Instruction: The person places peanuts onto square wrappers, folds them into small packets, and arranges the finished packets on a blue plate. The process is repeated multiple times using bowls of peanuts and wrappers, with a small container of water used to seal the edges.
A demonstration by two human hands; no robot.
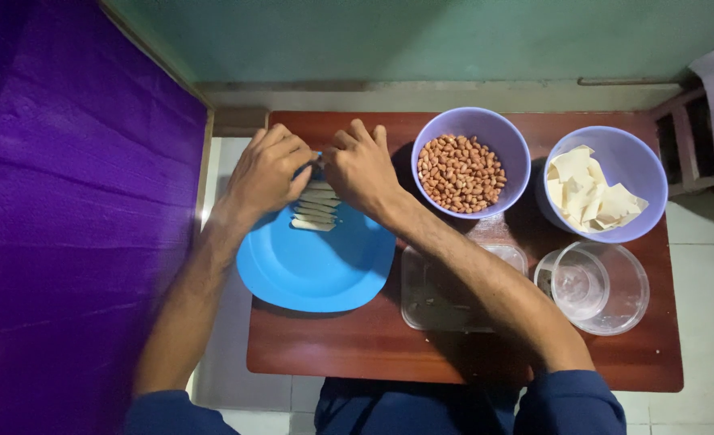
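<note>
No labels, signs or screens show. The nearest things to packaging are two clear plastic containers on the bench (357, 354). A rectangular clear container (445, 294) lies near the middle of the bench toward its front edge, partly under the forearm. A round clear container (602, 286) with a smaller clear cup inside it stands toward the front right corner. Both are colourless and bear no visible printing.
</note>
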